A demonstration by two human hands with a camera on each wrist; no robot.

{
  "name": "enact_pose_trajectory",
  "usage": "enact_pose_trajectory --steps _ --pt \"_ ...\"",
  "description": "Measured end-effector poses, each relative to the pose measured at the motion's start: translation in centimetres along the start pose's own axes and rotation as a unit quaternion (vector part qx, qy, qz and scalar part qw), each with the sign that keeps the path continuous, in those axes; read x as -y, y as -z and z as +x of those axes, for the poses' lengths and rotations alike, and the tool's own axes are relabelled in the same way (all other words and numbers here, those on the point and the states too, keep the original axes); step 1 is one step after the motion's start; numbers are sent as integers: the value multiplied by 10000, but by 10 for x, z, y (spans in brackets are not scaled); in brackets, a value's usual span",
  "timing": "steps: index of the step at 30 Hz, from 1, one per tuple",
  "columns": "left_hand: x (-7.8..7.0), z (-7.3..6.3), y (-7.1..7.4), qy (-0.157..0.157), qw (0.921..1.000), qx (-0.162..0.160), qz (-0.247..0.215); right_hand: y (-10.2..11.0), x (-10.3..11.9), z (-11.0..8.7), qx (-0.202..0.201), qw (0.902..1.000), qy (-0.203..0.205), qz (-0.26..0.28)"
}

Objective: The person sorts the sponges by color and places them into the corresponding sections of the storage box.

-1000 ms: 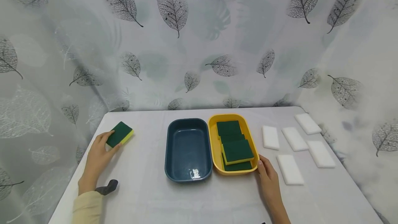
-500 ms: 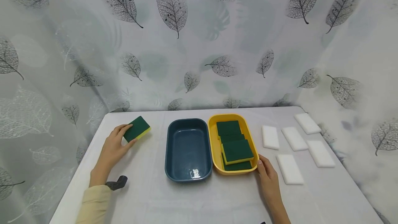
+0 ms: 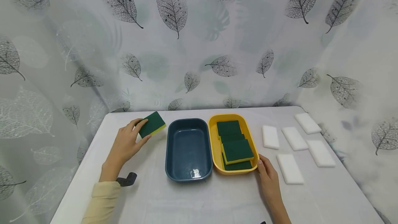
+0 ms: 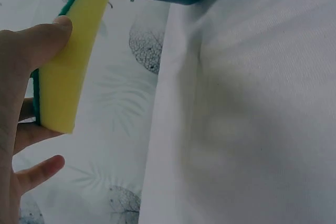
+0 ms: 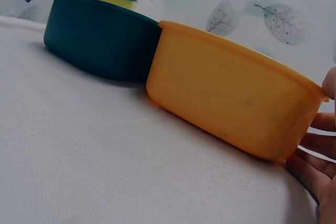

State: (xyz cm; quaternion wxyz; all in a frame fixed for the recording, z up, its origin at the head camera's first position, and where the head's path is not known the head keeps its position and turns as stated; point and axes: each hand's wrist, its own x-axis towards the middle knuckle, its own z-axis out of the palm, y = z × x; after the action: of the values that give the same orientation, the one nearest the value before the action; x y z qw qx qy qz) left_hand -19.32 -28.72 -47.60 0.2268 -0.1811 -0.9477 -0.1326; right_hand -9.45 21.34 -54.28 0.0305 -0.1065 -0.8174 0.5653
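Observation:
My left hand (image 3: 125, 144) holds a scouring sponge (image 3: 152, 124), yellow with a dark green scrubbing side, raised just left of the blue tub (image 3: 189, 151). In the left wrist view the thumb presses the yellow part of the sponge (image 4: 73, 61), with fingers behind its green side. The yellow tub (image 5: 226, 87) stands against the blue tub's right side. Inside it lie several like sponges (image 3: 238, 150), green side up and overlapping. At its near right corner my right hand (image 3: 269, 180) grips the tub, thumb at the rim and fingers along the outer wall.
Several white rectangular pads (image 3: 290, 168) lie spread on the white-covered table (image 3: 186, 203) to the right. A leaf-patterned curtain (image 3: 199, 44) hangs behind the table and along both sides. A dark strap (image 3: 126, 179) sits on my left wrist.
My left hand has carried the sponge rightward from the table's left side, close to the blue tub. My right hand and both tubs have stayed in place.

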Motion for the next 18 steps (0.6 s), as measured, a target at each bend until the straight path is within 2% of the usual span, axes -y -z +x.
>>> enact_pose_trajectory --steps 10,18 --pt "-28 14 -3 -234 9989 323 244 -1 3 -1 25 10000 -59 -12" --pt "-50 25 -12 -536 9975 352 311 0 3 -1 26 10000 -59 -68"
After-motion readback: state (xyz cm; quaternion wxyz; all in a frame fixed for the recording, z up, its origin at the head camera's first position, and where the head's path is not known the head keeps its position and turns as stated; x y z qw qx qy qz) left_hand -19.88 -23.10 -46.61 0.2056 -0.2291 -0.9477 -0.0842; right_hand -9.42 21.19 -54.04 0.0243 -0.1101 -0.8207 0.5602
